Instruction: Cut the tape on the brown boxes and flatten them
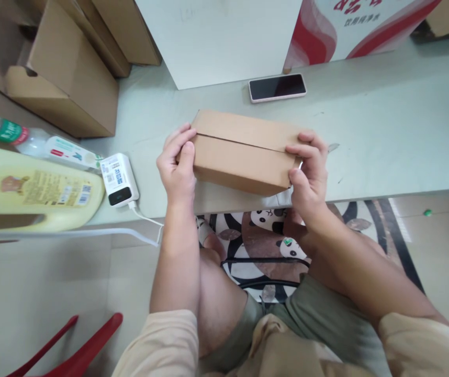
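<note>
A small brown cardboard box (244, 162) is held between both hands near the table's front edge. Its two top flaps lie nearly closed, with a thin dark seam running lengthwise between them. My left hand (178, 162) grips the left end, thumb at the near side and fingers over the far corner. At the right end, my right hand (311, 170) has its fingers on the top edge and its thumb low by the near corner. The underside of the box is hidden.
Beyond the box lies a phone (277, 87) on the pale table (385, 125), before a white and red carton (228, 42). To the left are opened cardboard boxes (79, 78), a plastic bottle (12, 131), a yellow jug (52, 188) and a white power bank (119, 178) with a cable.
</note>
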